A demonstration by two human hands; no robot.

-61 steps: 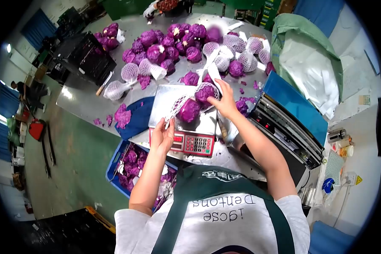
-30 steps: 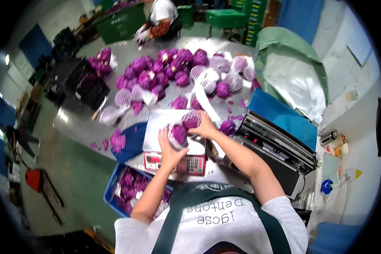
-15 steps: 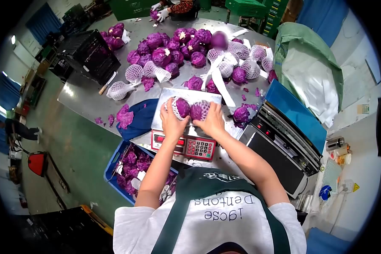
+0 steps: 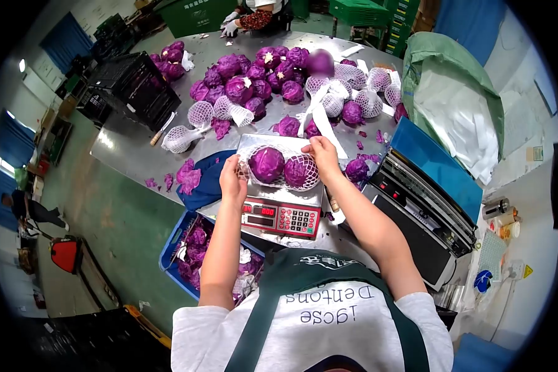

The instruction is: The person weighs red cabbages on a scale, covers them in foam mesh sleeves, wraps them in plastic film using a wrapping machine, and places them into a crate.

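Observation:
Two purple cabbages, a left one (image 4: 266, 164) and a right one (image 4: 300, 172), lie side by side on the metal pan of a digital scale (image 4: 248, 144). White foam netting (image 4: 289, 187) is stretched around them. My left hand (image 4: 232, 179) is closed at the netting's left end, its fingers pinching the mesh. My right hand (image 4: 322, 156) is closed at the upper right of the netting, thumb and fingers on its edge. Red digits glow on the display (image 4: 258, 211) at the front of the scale.
Loose cabbages (image 4: 239, 90) are heaped at the back, beside netted ones (image 4: 369, 102). A knife (image 4: 161, 131) lies near a black crate (image 4: 133, 87). A blue tub of leaves (image 4: 167, 254) stands below left. A sealing machine (image 4: 409, 198) is at right. Across the table is a co-worker's gloved hand (image 4: 230, 28).
My hands have moved apart from the cabbages to the ends of the netting, which is now spread wider. The co-worker's gloved hands no longer have a cabbage by them.

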